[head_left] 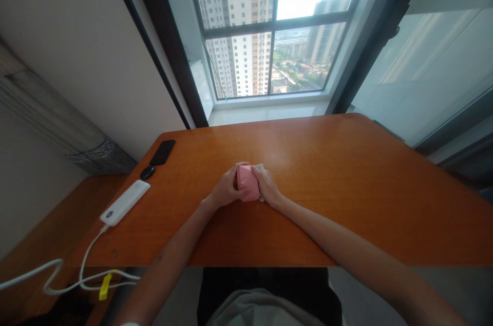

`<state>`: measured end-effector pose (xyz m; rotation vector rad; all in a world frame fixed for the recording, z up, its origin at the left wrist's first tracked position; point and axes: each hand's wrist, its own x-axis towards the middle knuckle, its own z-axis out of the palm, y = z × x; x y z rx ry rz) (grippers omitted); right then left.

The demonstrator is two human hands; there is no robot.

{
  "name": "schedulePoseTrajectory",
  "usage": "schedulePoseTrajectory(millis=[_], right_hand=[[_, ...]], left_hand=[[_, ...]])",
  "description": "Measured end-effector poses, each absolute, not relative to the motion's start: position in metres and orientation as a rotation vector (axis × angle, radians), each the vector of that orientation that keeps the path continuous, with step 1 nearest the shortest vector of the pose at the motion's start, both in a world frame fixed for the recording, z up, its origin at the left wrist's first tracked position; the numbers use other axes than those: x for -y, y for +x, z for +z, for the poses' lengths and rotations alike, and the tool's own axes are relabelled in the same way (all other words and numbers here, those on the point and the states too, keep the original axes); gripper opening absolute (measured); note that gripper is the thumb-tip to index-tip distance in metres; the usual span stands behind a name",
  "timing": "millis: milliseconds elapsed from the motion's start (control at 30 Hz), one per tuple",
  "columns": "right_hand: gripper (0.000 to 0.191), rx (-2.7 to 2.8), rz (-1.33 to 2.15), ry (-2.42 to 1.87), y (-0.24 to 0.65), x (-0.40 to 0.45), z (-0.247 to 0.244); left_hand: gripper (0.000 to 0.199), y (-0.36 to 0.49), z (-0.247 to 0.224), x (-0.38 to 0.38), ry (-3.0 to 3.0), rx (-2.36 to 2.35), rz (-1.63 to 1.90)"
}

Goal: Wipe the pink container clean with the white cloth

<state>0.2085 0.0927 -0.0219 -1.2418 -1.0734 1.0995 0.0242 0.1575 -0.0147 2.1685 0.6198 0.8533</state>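
Observation:
A small pink box-shaped object is held between my two hands over the middle of the wooden table. My left hand wraps round its left side, with the thumb across the near end and the fingers at the far end. Against the right side presses my right hand, its thumb near the top face. A bit of pale, crumpled cloth or tissue shows between my right hand and the pink object. The right fingers are mostly hidden behind it.
Along the table's left edge lie a black phone, a small black oval object and a white power bank. A white cable runs from the power bank over the edge. A window stands beyond the table.

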Motion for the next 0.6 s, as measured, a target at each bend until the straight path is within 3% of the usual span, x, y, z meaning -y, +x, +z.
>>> schedulePoseTrajectory(millis=[100, 433, 600], right_hand=[[0.054, 1.095, 1.078, -1.231, 0.208, -0.091, -0.019], [0.054, 1.138, 0.983, -1.216, 0.208, -0.091, -0.016], [0.054, 1.112, 1.035, -1.199, 0.208, -0.092, -0.020]], left_hand=[[0.085, 0.023, -0.020, -0.157, 2.106, -0.602, 0.822], [0.137, 0.009, -0.021, -0.169, 2.468, -0.398, 0.844], [0.132, 0.007, -0.011, -0.165, 2.668, -0.422, 0.828]])
